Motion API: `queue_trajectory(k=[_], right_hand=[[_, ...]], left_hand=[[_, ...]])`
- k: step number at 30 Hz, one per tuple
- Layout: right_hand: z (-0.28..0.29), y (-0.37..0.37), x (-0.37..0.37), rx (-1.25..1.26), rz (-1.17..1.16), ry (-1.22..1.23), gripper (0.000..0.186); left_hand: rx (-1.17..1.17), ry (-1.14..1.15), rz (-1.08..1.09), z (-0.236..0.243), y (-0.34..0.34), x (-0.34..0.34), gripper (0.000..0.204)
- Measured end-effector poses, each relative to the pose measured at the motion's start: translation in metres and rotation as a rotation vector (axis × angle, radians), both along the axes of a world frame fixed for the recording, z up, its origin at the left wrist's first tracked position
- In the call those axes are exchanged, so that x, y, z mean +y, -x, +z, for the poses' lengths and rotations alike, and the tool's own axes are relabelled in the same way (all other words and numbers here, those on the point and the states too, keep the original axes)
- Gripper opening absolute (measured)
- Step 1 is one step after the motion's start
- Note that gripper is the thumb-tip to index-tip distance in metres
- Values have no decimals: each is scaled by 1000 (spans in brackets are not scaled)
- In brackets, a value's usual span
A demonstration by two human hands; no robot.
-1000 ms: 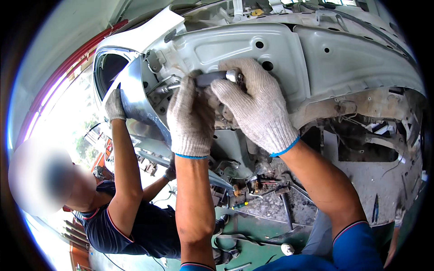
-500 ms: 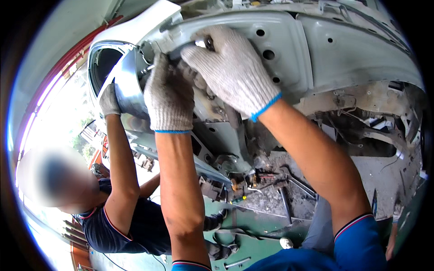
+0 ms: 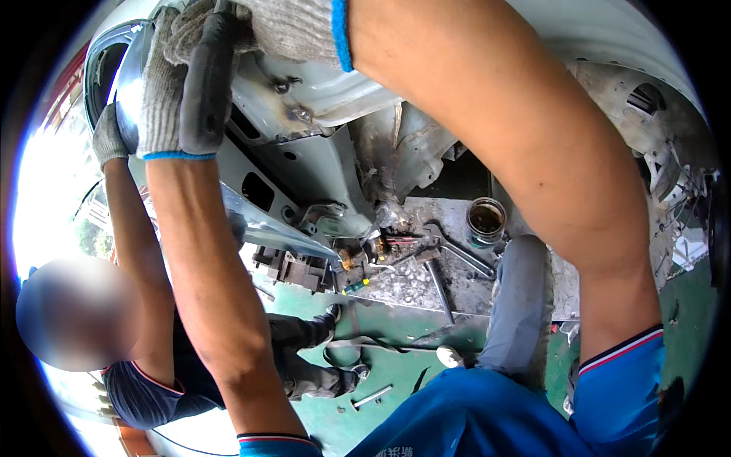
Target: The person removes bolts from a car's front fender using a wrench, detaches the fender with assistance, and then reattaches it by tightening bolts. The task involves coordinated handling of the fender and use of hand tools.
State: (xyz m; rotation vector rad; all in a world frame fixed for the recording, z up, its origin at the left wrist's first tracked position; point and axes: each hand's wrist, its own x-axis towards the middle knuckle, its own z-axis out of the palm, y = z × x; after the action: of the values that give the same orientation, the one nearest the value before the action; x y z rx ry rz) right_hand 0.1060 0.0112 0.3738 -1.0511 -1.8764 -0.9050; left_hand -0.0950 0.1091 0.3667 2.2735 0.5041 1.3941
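At the upper left, a dark grey handle of a tool hangs down with a hole near its lower end. What it works on is out of sight above. My right hand, in a knitted off-white glove with a blue cuff, is closed around the handle's upper part. Behind the handle, my left hand in the same kind of glove reaches up against the car body. Its fingers are mostly hidden. Beside it stands a shiny, curved body panel with a dark opening.
A co-worker's gloved hand touches the panel at the left. Below the stripped car body, a grey surface bears a hammer, an adjustable wrench and an open can. A strap lies on the green floor.
My hands have shifted up and left in view, and the tool's dark handle now hangs downward. The view has moved, bringing the open can and my leg into sight.
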Motion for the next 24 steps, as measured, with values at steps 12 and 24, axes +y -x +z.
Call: queue_trajectory(k=[12, 24], right_hand=[[6, -41, -10, 86, -5, 20, 32], [23, -46, -24, -684, -321, -154, 22]], left_hand=[[140, -261, 8, -58, -103, -118, 23], [-200, -132, 147, -84, -131, -86, 33]])
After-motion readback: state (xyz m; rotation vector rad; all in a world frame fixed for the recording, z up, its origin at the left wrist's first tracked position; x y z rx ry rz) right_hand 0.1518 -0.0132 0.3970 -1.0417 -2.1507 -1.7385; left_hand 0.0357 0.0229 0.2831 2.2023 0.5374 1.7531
